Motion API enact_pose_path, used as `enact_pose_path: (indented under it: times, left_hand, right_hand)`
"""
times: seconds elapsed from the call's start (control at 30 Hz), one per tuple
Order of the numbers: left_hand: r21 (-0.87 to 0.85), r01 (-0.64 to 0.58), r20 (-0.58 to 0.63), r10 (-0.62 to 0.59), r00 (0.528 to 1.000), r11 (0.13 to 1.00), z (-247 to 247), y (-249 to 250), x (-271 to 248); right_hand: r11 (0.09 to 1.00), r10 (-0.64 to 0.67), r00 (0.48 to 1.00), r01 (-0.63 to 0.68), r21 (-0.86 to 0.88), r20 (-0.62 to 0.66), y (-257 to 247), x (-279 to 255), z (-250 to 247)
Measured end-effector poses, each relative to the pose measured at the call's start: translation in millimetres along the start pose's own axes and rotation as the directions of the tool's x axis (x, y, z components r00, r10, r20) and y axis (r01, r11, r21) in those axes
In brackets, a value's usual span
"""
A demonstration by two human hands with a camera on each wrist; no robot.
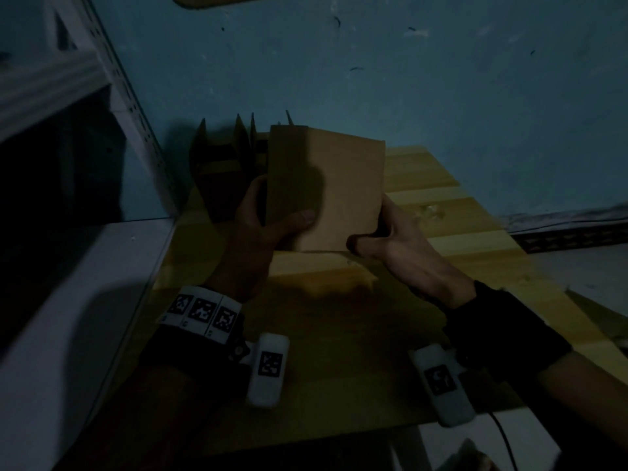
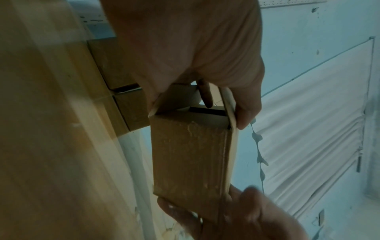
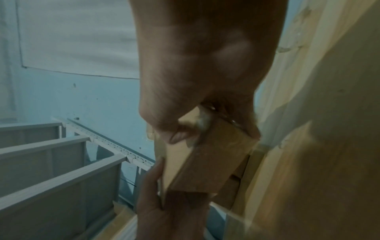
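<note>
A small brown cardboard box (image 1: 326,188) is held in the air over the wooden table (image 1: 458,226), between both hands. My left hand (image 1: 268,215) grips its left side, thumb laid across the front face and fingers behind. My right hand (image 1: 384,232) grips the lower right corner, thumb curled under the bottom edge. In the left wrist view the box (image 2: 189,159) shows an end with loose flaps, one finger of my left hand (image 2: 205,95) tucked between them. In the right wrist view the box (image 3: 205,162) slants between my right hand (image 3: 179,134) and the other hand below.
More open cardboard boxes (image 1: 224,164) with upright flaps stand at the table's far left corner, just behind the held box. A white metal shelf rack (image 1: 68,232) runs along the left. A blue wall (image 1: 339,62) backs the table. The scene is dim.
</note>
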State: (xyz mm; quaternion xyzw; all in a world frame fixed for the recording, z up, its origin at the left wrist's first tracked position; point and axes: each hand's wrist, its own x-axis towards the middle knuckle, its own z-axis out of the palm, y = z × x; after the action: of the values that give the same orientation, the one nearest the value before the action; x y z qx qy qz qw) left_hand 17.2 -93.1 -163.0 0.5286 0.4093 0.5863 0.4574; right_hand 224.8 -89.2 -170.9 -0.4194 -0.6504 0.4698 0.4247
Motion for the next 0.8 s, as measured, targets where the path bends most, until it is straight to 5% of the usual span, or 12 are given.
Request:
enact_pose_path:
  times: [0.8]
  left_hand:
    - [-0.047, 0.075, -0.003, -0.075, 0.997, 0.996, -13.1, 0.6, 4.3]
  right_hand:
    - [1.000, -0.018, 0.991, 0.019, -0.005, 0.134, -4.3, -2.6, -13.5]
